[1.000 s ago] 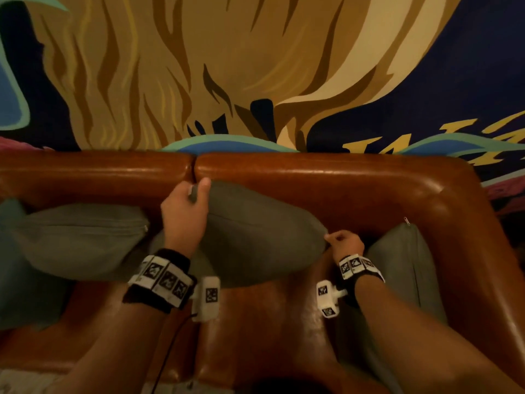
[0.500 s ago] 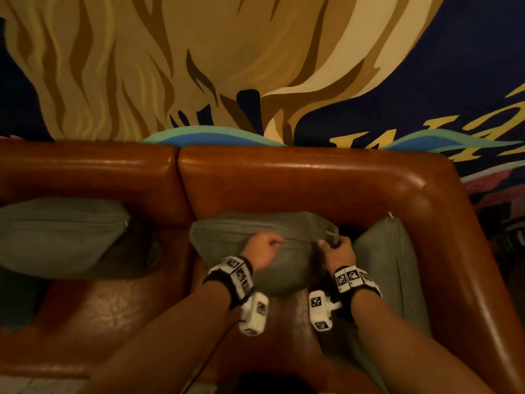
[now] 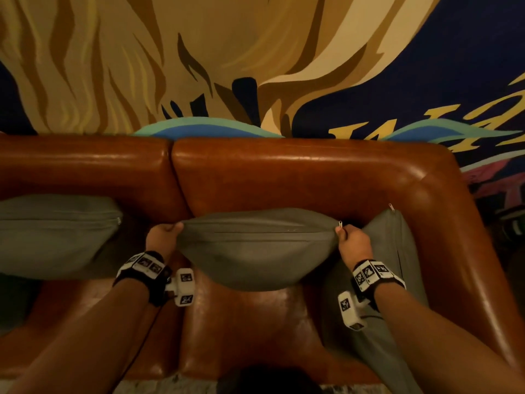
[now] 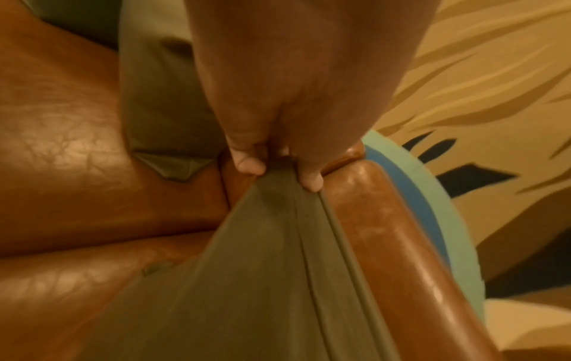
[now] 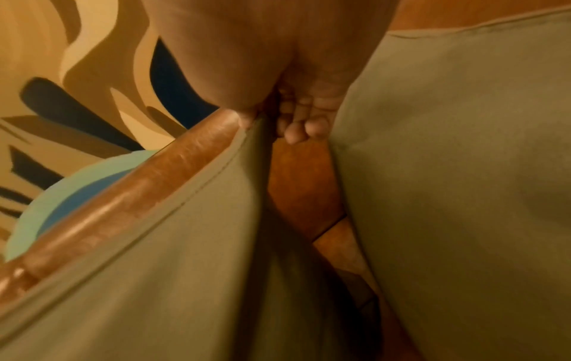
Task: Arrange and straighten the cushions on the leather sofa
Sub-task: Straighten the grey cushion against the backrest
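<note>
A grey-green middle cushion [image 3: 255,248] stands upright against the backrest of the brown leather sofa [image 3: 298,177], zipper edge up. My left hand [image 3: 166,234] pinches its top left corner [image 4: 275,180]. My right hand [image 3: 348,237] pinches its top right corner beside the zipper pull [image 3: 340,223]; the right wrist view shows the fabric [image 5: 185,244] drawn taut from my fingers [image 5: 296,132]. A second grey cushion [image 3: 54,231] leans on the backrest at the left. A third cushion [image 3: 397,251] stands along the right armrest, partly behind my right forearm.
The sofa's curved right armrest [image 3: 460,237] closes off the right side. Bare leather seat [image 3: 241,331] lies in front of the middle cushion. A painted mural wall [image 3: 227,58] rises right behind the backrest. A strip of floor shows at the bottom edge.
The middle cushion moved rightward and now stands upright on the right seat. My left hand shifted from its face to its top left corner; my right hand kept the zipper corner.
</note>
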Demonstrator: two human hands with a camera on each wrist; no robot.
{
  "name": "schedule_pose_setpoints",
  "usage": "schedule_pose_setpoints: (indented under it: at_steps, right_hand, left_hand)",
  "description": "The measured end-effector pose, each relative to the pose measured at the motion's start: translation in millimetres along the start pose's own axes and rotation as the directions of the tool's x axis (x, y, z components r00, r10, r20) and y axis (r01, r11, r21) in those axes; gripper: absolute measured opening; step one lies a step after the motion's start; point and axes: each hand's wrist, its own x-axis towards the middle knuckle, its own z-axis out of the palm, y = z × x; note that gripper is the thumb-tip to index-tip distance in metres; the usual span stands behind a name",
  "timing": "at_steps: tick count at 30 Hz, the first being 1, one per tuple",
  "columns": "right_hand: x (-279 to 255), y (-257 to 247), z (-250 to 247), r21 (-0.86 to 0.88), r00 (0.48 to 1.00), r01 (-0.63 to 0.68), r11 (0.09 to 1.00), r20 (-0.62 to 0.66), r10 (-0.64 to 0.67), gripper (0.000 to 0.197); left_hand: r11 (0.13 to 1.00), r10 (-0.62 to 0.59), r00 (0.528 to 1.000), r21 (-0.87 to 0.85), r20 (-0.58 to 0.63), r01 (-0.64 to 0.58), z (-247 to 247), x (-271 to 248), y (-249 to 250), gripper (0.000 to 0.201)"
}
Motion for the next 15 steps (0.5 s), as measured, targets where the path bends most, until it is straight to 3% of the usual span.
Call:
schedule_pose_setpoints:
  at_steps: [3,7,8,9,10,11,12,13,14,15]
  right_hand:
    - [6.2,-12.6,3.0,0.051,0.999,-0.001,0.999,-0.035,0.003,0.033]
    - [3.4,-50.1,6.2,-0.026,0.968,-0.248,0.968,-0.038,0.247,0.033]
    - [-6.0,-69.3,8.5,-0.057,0.973,-0.225,0.973,-0.060,0.221,0.041]
    - [-17.7,-91.3,12.7,-0.059,0.995,-0.088,0.994,-0.049,0.085,0.046]
    - [-32.5,-117.2,20.1,-0.013,0.992,0.128,0.992,0.015,-0.127,0.049]
    - [-51.6,-146.9,28.6,0.073,0.931,0.337,0.939,0.120,-0.344,0.054]
    - [-71.0,-173.4,36.8,0.119,0.839,0.477,0.871,0.232,-0.492,0.062]
    - [-85.9,-196.3,42.3,0.112,0.766,0.565,0.817,0.298,-0.570,0.068]
    - [-93.1,-213.5,44.3,0.087,0.743,0.613,0.785,0.276,-0.610,0.066]
    - [-94.9,-226.9,40.4,0.065,0.763,0.617,0.784,0.194,-0.617,0.055]
  left_hand:
    - [0.987,-0.002,1.000,-0.158,-0.027,-0.002,-22.9,-13.8,3.1,0.025]
    - [0.959,0.032,0.999,-0.283,-0.012,-0.034,-38.0,-34.6,26.7,0.026]
    - [0.954,0.053,0.999,-0.295,0.002,-0.050,-39.6,-40.7,38.7,0.025]
    - [0.951,0.081,0.996,-0.301,0.025,-0.070,-38.7,-45.9,51.3,0.025]
    - [0.947,0.120,0.992,-0.305,0.040,-0.103,-35.4,-52.7,66.7,0.026]
    - [0.939,0.179,0.983,-0.305,0.043,-0.158,-31.3,-59.4,83.3,0.027]
    - [0.929,0.253,0.966,-0.290,0.050,-0.228,-24.5,-66.8,100.3,0.025]
    - [0.911,0.335,0.941,-0.271,0.052,-0.309,-18.5,-73.7,115.8,0.022]
    - [0.883,0.416,0.908,-0.261,0.045,-0.391,-12.0,-80.5,128.6,0.018]
    - [0.853,0.475,0.879,-0.271,0.048,-0.447,-8.0,-83.9,135.7,0.015]
